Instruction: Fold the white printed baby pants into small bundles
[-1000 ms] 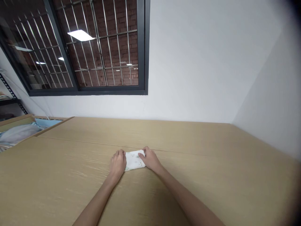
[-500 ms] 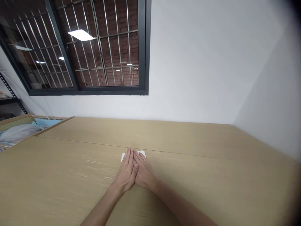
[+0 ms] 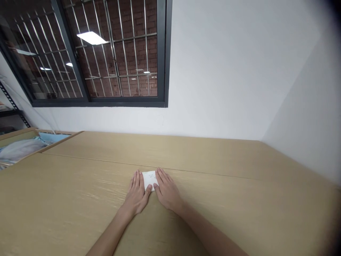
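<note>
A small white folded cloth [image 3: 150, 179] with a faint print lies on the light wooden table [image 3: 213, 199]. My left hand [image 3: 137, 193] lies flat on its left part, fingers stretched out and together. My right hand [image 3: 166, 190] lies flat on its right part, fingers also stretched forward. Only a narrow strip of the cloth shows between the two hands; the rest is hidden under my palms.
A wooden box [image 3: 23, 142] with pale blue and grey fabric in it stands at the far left. A white wall runs behind and to the right of the table. A barred dark window [image 3: 87, 53] is above the left side.
One second ago both hands gripped the cloth's ends. Then they came together flat over it. Now they have slid slightly apart, still flat, baring the cloth's middle.
</note>
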A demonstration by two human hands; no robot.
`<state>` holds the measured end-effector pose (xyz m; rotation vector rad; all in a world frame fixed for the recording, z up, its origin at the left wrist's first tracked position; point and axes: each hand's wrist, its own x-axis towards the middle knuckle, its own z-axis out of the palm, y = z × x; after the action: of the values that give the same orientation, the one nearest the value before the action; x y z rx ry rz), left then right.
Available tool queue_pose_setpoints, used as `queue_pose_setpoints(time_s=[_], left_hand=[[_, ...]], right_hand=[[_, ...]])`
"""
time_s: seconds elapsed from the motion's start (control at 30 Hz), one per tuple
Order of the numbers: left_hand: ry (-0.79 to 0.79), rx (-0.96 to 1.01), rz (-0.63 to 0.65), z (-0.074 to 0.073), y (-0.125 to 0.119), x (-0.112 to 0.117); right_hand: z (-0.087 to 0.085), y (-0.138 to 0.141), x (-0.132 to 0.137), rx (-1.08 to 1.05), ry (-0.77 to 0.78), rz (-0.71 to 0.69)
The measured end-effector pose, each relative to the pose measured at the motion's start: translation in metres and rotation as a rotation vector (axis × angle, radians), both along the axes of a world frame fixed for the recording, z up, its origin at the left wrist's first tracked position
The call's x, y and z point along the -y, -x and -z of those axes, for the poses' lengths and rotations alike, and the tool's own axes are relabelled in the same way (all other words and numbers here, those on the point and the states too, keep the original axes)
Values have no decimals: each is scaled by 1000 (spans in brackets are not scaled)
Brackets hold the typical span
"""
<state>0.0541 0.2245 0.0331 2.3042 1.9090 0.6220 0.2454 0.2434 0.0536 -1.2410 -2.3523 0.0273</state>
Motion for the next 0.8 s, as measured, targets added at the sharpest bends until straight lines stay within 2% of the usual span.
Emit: queue_pose_setpoints(time_s=[0.13, 0.3, 0.53, 0.67, 0.8], left_hand=[[-21, -42, -3, 2, 3, 0], [-150, -83, 105, -15, -1, 7], [-80, -111, 153, -36, -4, 15], [-20, -109, 166, -39, 0, 13], [-80, -97, 177, -37, 3, 11]], right_hand=[[0, -3, -1, -75, -36, 21], [-11, -4, 3, -192, -139, -15], [-19, -8, 5, -160, -5, -122], [-23, -14, 2, -113, 34, -173], [-20, -20, -6, -127, 51, -201]])
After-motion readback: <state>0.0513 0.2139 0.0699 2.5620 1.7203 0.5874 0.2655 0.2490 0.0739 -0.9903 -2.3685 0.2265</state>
